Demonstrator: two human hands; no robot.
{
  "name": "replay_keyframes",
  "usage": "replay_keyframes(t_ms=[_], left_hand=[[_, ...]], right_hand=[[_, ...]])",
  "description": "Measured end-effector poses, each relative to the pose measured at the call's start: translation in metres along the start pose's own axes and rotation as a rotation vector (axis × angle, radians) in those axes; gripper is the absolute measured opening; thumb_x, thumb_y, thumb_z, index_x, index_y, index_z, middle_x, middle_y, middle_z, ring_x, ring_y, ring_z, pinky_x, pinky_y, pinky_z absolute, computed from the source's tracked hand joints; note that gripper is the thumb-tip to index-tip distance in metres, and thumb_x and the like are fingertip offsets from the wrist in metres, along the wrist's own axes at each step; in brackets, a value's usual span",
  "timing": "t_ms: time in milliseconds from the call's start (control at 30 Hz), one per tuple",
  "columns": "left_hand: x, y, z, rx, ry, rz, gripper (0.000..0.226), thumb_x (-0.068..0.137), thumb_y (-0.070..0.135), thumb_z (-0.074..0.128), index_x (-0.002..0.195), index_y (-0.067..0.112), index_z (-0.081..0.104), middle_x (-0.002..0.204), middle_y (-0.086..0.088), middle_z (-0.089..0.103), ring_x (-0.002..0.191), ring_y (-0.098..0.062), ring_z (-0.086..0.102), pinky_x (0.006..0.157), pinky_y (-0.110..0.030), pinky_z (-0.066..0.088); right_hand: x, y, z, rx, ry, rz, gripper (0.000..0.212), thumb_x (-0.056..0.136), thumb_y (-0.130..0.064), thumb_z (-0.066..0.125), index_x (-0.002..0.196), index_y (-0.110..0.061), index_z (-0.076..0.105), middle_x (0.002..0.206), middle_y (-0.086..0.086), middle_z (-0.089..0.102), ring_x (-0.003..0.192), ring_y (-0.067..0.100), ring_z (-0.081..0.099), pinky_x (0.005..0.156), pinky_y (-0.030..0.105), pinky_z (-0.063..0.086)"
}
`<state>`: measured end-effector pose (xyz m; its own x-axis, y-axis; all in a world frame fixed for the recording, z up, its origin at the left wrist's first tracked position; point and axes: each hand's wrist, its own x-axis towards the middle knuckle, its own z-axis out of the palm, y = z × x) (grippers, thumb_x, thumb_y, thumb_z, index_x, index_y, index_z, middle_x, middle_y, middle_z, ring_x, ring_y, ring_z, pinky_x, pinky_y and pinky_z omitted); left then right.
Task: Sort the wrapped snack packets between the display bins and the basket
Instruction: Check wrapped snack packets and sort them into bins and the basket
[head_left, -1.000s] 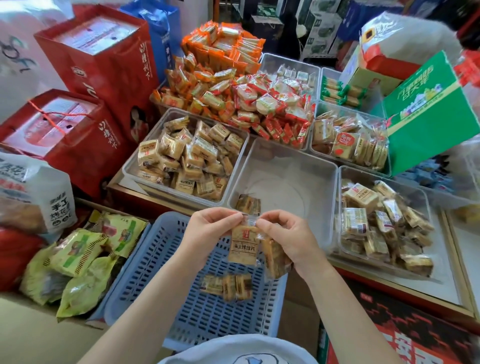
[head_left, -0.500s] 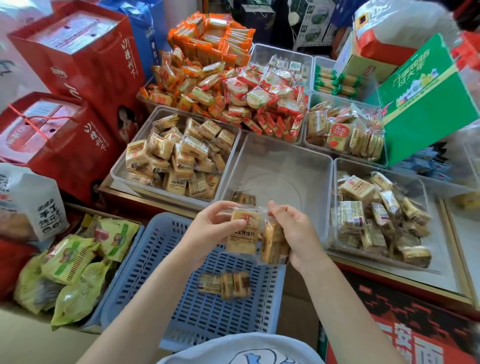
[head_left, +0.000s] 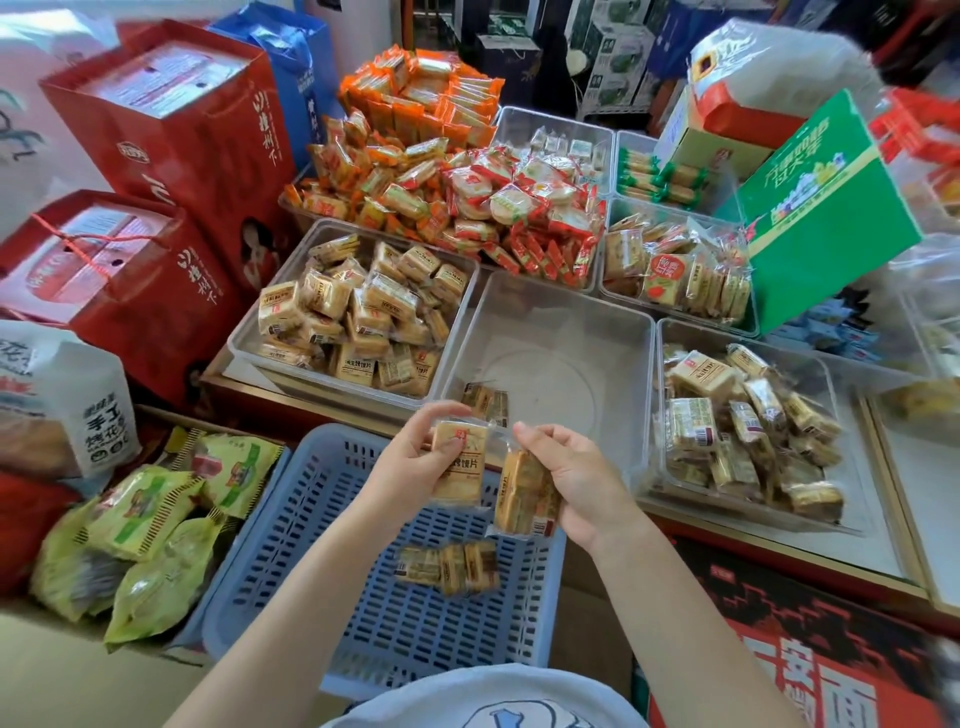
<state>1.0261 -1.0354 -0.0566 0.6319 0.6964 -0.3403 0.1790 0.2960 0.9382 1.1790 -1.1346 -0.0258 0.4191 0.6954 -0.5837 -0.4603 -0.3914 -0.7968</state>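
My left hand (head_left: 410, 462) grips a tan wrapped snack packet (head_left: 460, 465) with its label facing me, above the blue slotted basket (head_left: 291, 551). My right hand (head_left: 576, 478) holds a second packet (head_left: 524, 493) edge-on, right beside the first. Another packet (head_left: 447, 569) lies on the basket floor below both hands. Just beyond my hands is a clear display bin (head_left: 550, 332) with a single packet (head_left: 485, 400) at its near left corner. The clear bin to its left (head_left: 244, 338) is heaped with the same tan packets, and the bin to its right (head_left: 670, 338) holds several more.
Red gift boxes (head_left: 171, 140) stand at the left, green snack bags (head_left: 145, 525) beside the basket. Further bins hold orange and red packets (head_left: 467, 202) and a green carton (head_left: 826, 208) leans at the right. A red carton (head_left: 810, 649) sits below the counter edge.
The two packets, held together by their top edges a second ago, have been parted. My right hand now cups its packet from the side, and both hands sit slightly higher.
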Motion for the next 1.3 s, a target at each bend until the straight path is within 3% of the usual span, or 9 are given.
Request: replay_keyframes(t_ms=[67,167,300,467,733,900,1100,1200,1300], left_hand=[[-0.006,0.001,0.003,0.062,-0.032,0.005,0.031,0.104,0.014,0.057,0.094,0.035,0.077,0.096,0.001,0.073,0.092,-0.019,0.07,0.075,-0.031,0.058],[-0.016,0.006,0.012,0.089,-0.05,-0.006,0.007,0.093,0.036,0.071,0.092,0.035,0.078,0.105,-0.004,0.074,0.1,-0.023,0.071,0.089,-0.042,0.06],[-0.022,-0.003,0.016,0.163,-0.007,0.114,0.04,0.064,0.064,0.084,0.096,0.041,0.077,0.109,0.005,0.071,0.102,-0.013,0.07,0.092,-0.046,0.059],[-0.028,-0.007,0.007,-0.005,0.105,0.105,0.045,0.06,0.056,0.086,0.096,0.03,0.08,0.113,-0.002,0.073,0.103,-0.021,0.072,0.093,-0.053,0.058],[-0.033,-0.004,-0.005,-0.013,0.119,0.149,0.043,0.06,0.055,0.085,0.094,0.029,0.081,0.113,0.003,0.07,0.106,-0.018,0.07,0.097,-0.049,0.057],[-0.029,-0.003,-0.006,0.041,0.097,0.146,0.039,0.062,0.058,0.084,0.091,0.032,0.079,0.111,0.002,0.072,0.105,-0.02,0.07,0.098,-0.05,0.055],[-0.025,0.003,-0.001,-0.005,0.089,0.125,0.01,0.084,0.029,0.082,0.089,0.02,0.083,0.106,0.0,0.074,0.105,-0.019,0.069,0.093,-0.04,0.057],[-0.025,0.002,0.001,-0.116,0.11,0.089,0.011,0.086,0.019,0.078,0.091,0.01,0.083,0.108,-0.008,0.074,0.104,-0.022,0.07,0.078,-0.028,0.058],[-0.026,0.003,0.0,-0.219,0.135,0.064,0.01,0.086,0.016,0.077,0.089,0.008,0.082,0.107,-0.013,0.073,0.099,-0.025,0.072,0.069,-0.026,0.057]], right_hand=[[-0.004,0.003,0.001,-0.017,0.007,-0.046,0.015,0.092,-0.025,0.072,0.091,-0.012,0.064,0.081,0.007,0.068,0.078,0.022,0.065,0.074,0.042,0.058],[-0.012,0.003,0.005,0.015,-0.014,-0.063,0.014,0.091,-0.023,0.073,0.092,-0.012,0.066,0.081,0.007,0.072,0.076,0.021,0.07,0.066,0.038,0.06],[-0.017,0.008,0.01,0.055,-0.024,-0.046,0.019,0.09,-0.023,0.074,0.098,-0.007,0.069,0.089,0.013,0.074,0.078,0.024,0.071,0.067,0.041,0.062],[-0.018,0.007,0.011,0.044,-0.121,-0.039,0.028,0.091,-0.026,0.071,0.106,-0.002,0.07,0.097,0.016,0.075,0.087,0.024,0.072,0.075,0.038,0.06],[-0.017,0.004,0.013,-0.068,-0.122,-0.111,0.003,0.096,-0.01,0.065,0.097,-0.009,0.068,0.091,0.009,0.071,0.085,0.021,0.065,0.074,0.031,0.055],[-0.018,0.004,0.015,-0.182,-0.032,-0.223,0.009,0.093,-0.006,0.07,0.088,-0.013,0.073,0.091,0.013,0.069,0.089,0.025,0.066,0.086,0.043,0.058],[-0.022,0.002,0.011,-0.164,0.054,-0.288,0.004,0.088,-0.006,0.075,0.087,-0.01,0.076,0.093,0.016,0.075,0.092,0.029,0.071,0.084,0.043,0.061],[-0.024,0.004,0.013,-0.096,0.041,-0.269,0.005,0.09,-0.009,0.074,0.095,-0.011,0.074,0.091,0.011,0.076,0.089,0.023,0.071,0.081,0.038,0.06],[-0.022,0.005,0.011,-0.065,-0.01,-0.211,0.01,0.093,-0.018,0.072,0.101,-0.012,0.069,0.097,0.012,0.075,0.094,0.025,0.071,0.089,0.041,0.059]])
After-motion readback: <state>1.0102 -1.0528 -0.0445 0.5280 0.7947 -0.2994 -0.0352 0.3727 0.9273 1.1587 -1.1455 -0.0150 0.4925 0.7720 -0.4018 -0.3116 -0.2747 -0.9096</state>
